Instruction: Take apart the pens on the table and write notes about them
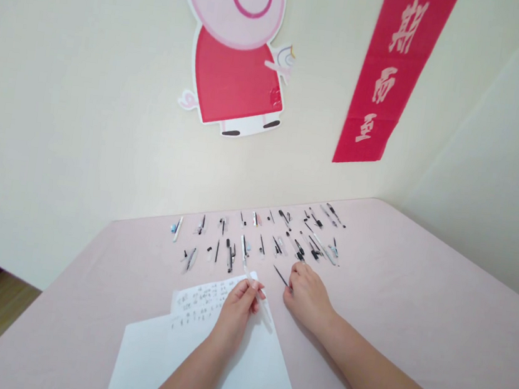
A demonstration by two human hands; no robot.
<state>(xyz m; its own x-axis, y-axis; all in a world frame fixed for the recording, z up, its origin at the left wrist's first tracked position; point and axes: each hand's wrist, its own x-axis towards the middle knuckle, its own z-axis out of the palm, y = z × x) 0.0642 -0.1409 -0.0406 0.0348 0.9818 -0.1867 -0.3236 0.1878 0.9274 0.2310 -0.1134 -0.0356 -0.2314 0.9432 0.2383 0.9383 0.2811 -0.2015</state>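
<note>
My left hand (242, 303) is over the top of the white paper, its thumb and fingers pinched on a slim, translucent whitish pen barrel (265, 312) that slants across the hand. To its right, my right hand (307, 292) rests low over the table with the fingers curled. Its fingertips meet the near end of a small cluster of black pen parts (299, 248); what they grip is hidden. A thin dark pen refill (280, 276) runs up to the thumb of that hand; whether it is held or only lies alongside cannot be told.
Two rows of taken-apart pens (230, 256) lie across the back of the pink-covered table (415, 314). Handwriting covers a smaller sheet (199, 297) above the large white paper (200, 370). A cartoon pig cutout (238, 81) and a red banner (385, 77) hang on the wall behind.
</note>
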